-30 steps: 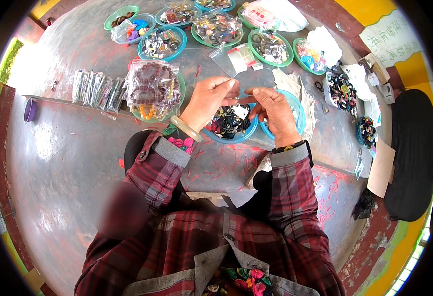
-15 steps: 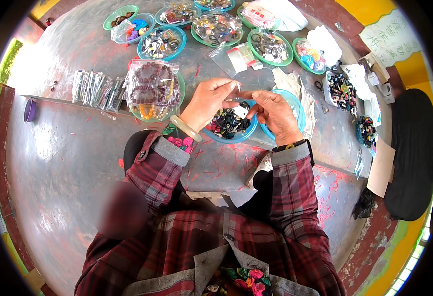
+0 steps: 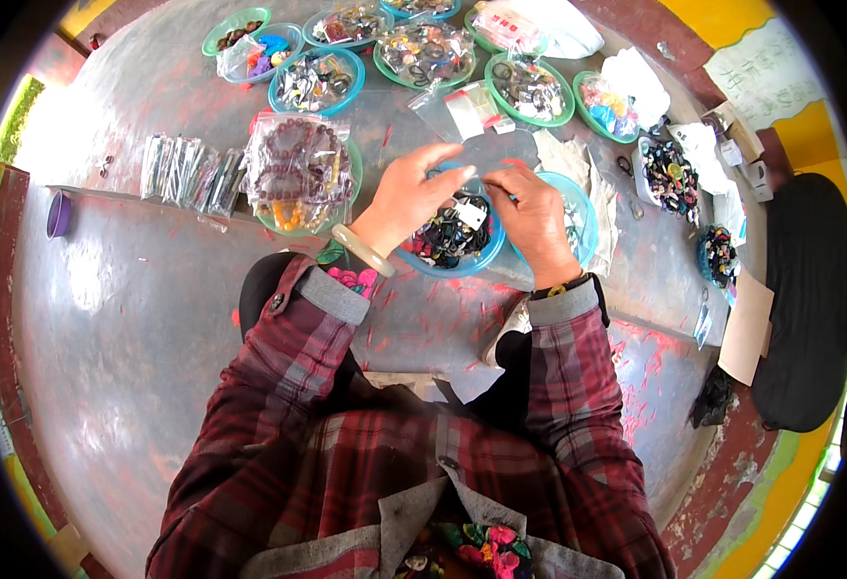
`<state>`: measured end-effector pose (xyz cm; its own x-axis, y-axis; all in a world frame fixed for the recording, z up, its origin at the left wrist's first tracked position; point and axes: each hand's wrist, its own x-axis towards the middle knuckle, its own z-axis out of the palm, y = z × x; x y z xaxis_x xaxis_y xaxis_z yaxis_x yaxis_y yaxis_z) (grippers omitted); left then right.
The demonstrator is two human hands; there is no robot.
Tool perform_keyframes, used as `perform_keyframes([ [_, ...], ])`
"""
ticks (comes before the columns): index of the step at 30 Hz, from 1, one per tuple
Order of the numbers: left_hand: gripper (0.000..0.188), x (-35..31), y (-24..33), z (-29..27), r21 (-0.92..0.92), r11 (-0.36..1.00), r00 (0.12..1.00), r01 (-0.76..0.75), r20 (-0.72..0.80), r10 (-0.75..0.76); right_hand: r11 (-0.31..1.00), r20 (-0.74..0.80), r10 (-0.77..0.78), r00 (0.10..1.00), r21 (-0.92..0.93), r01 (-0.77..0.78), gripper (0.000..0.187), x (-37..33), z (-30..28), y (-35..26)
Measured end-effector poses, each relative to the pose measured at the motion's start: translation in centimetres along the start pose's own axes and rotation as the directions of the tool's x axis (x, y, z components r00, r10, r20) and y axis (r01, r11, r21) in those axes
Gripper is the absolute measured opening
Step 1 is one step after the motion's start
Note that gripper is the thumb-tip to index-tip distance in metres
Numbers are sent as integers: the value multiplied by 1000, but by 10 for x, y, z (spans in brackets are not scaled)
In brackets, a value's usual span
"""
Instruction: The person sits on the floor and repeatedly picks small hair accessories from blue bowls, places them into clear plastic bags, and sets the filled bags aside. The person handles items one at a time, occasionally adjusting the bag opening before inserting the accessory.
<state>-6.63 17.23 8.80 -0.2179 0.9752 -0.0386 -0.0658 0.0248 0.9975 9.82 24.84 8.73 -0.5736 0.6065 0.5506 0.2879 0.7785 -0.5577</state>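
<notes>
My left hand [image 3: 412, 198], with a pale bangle at its wrist, is held over the left side of a blue bowl [image 3: 462, 274]. Its fingers are stretched out, the thumb apart from them. On the other side, my right hand [image 3: 537, 217] has thumb and forefinger pinched together above the bowl's rim; what they hold, if anything, is too small to make out. Black cord pieces with coloured bits [image 3: 443, 236] fill the bowl, and a small white card [image 3: 472, 214] shows over them. Partly behind my right hand stands another light blue bowl [image 3: 589, 232].
Left of my hands lie bagged dark red beads [image 3: 300, 169] on a green bowl and a row of slim packets [image 3: 192, 174]. Several bowls of small trinkets [image 3: 317, 85] line the far side. At right are a tub of trinkets [image 3: 669, 179] and a cardboard piece [image 3: 745, 328].
My hands have come apart at the fingertips. The left fingers have opened out of their pinch. My right hand has turned, its back now more toward me, fingers still pinched.
</notes>
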Motion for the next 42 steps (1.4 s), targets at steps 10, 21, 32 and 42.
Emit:
perform_keyframes([
  [10, 22, 2, -10, 4, 483, 809, 932, -335, 44, 360, 982, 149, -165, 975, -66, 177, 12, 2, 8, -19],
  [21, 21, 4, -6, 1, 505, 850, 954, -151, -149, 258, 989, 44, -142, 989, 43, 140, 25, 2, 7, -30],
  [32, 26, 4, 8, -21, 252, 963, 950, -97, -265, 165, 880, 70, 469, 880, -115, -460, 17, -11, 18, 59],
  [42, 27, 5, 11, -26, 237, 968, 953, -88, -264, 151, 872, 466, 404, 787, -457, -177, 36, -64, 95, 108],
])
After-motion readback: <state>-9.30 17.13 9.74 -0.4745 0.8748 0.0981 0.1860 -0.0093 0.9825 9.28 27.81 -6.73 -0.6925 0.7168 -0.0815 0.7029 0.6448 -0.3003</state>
